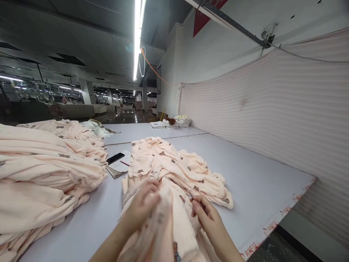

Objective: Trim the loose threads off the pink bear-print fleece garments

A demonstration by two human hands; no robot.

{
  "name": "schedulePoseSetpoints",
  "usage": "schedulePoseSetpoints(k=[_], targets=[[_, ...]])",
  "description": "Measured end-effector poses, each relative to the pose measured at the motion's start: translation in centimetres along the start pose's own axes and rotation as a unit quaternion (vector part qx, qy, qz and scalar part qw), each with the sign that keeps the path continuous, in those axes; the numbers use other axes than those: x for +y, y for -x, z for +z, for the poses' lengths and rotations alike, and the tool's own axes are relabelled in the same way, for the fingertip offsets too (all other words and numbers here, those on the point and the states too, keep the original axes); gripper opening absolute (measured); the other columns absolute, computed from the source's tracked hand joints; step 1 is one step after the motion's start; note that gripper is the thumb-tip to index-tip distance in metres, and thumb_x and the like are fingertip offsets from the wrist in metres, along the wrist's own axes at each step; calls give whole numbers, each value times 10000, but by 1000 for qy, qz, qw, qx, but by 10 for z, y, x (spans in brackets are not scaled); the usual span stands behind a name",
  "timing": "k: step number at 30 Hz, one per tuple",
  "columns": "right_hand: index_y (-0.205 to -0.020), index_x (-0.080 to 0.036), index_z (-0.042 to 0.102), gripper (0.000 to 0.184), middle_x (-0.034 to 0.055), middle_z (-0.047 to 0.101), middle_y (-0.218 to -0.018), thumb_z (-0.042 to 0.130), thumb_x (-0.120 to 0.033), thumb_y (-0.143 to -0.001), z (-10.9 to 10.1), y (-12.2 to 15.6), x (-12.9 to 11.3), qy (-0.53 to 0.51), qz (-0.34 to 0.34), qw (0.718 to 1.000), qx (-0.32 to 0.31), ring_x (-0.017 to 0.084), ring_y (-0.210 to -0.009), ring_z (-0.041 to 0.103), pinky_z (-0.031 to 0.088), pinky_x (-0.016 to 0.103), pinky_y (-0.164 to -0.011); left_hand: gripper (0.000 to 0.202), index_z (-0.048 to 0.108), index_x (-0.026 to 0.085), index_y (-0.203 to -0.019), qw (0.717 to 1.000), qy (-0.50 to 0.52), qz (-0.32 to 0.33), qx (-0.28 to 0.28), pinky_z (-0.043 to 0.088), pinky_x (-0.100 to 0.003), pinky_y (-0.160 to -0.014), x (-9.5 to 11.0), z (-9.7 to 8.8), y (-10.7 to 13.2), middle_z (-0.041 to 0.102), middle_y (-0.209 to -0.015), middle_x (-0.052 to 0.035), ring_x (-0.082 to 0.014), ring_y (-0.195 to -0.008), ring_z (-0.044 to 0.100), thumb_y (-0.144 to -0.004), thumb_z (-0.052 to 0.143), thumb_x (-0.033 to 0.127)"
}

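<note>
A peach fleece garment [174,171] printed with small brown bears lies bunched on the white table [253,182] in front of me. My left hand [143,205] is closed on a raised fold of this fabric near its lower middle. My right hand [204,214] pinches the fabric's edge just to the right, fingers pressed together. Both forearms come in from the bottom of the view, with fabric draped between them.
A large stack of the same peach fabric [40,178] fills the left side. A black phone [115,158] and a notebook with a red pen [118,167] lie between the piles. Folded white goods [174,122] sit far back. A striped cloth [272,109] hangs along the right wall.
</note>
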State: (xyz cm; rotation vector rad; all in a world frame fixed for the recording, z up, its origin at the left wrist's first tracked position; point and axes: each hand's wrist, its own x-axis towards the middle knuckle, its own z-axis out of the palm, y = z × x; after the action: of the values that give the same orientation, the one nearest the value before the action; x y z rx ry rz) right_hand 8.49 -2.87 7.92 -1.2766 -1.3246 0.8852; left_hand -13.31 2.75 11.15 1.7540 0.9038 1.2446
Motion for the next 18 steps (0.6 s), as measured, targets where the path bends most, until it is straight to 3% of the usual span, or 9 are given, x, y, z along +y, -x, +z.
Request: schedulePoseSetpoints(k=[2, 3, 4, 6, 8, 9, 11, 14, 18], targets=[[-778, -215, 497, 185, -42, 428, -696, 500, -384, -853, -6, 14, 11, 31, -5, 999, -13, 135, -657, 408, 335, 222, -590, 97, 572, 221, -683, 975, 182, -36, 125, 425, -344, -869, -6, -25, -7, 625, -1068, -37, -242, -1009, 556, -749, 578, 292], [-760, -218, 485, 129, -48, 412, -689, 522, -330, -812, -9, 22, 18, 58, -12, 998, -26, 135, -654, 404, 338, 224, -600, 108, 544, 217, -673, 952, 262, -53, 149, 451, -320, -802, -8, -37, -9, 638, -1008, -18, -214, -916, 582, -742, 578, 293], [-760, -221, 485, 77, -54, 404, -682, 542, -271, -757, -11, 29, 25, 90, -18, 995, -40, 133, -644, 401, 338, 224, -603, 114, 519, 215, -667, 937, 311, -66, 142, 457, -280, -696, -10, -46, -10, 641, -900, 7, -175, -771, 585, -735, 578, 286], [-812, -228, 520, 155, -61, 431, -673, 548, -183, -666, -12, 41, 39, 160, -7, 985, -57, 131, -624, 410, 336, 224, -599, 88, 521, 213, -677, 955, 280, -80, 54, 390, -222, -552, -8, -50, -6, 586, -703, 45, -121, -572, 505, -718, 583, 261], [-844, -230, 543, 195, -57, 469, -676, 531, -160, -662, -8, 48, 46, 204, 5, 978, -50, 136, -620, 436, 345, 226, -603, 41, 569, 205, -690, 987, 105, -81, -92, 365, -221, -564, 0, -34, 3, 565, -651, 45, -123, -583, 498, -718, 575, 234], [-826, -226, 541, 149, -52, 477, -672, 520, -173, -688, -4, 49, 47, 206, 0, 978, -36, 138, -620, 446, 351, 226, -602, 40, 597, 200, -702, 984, -8, -75, -161, 372, -232, -612, 4, -20, 9, 581, -667, 34, -143, -644, 524, -717, 584, 235], [-762, -217, 511, 24, -45, 466, -653, 488, -222, -756, 7, 48, 46, 172, -34, 984, 7, 138, -607, 449, 359, 221, -584, 97, 610, 208, -741, 948, -180, -65, -253, 359, -250, -654, 12, 11, 20, 614, -724, 27, -177, -723, 546, -671, 653, 260], [-732, -219, 468, 108, -51, 435, -629, 484, -287, -814, 25, 47, 42, 103, -94, 987, 77, 123, -562, 429, 354, 203, -536, 86, 538, 212, -726, 931, -263, -41, -248, 317, -259, -619, 13, 45, 33, 579, -715, 30, -174, -691, 510, -687, 612, 232], [-703, -221, 485, 200, -71, 402, -557, 547, -354, -840, 39, 54, 41, 105, -118, 984, 85, 104, -486, 402, 311, 187, -457, 110, 514, 208, -775, 976, -84, -83, -183, 373, -257, -691, 3, 45, 39, 549, -746, 14, -172, -741, 511, -817, 416, 183]])
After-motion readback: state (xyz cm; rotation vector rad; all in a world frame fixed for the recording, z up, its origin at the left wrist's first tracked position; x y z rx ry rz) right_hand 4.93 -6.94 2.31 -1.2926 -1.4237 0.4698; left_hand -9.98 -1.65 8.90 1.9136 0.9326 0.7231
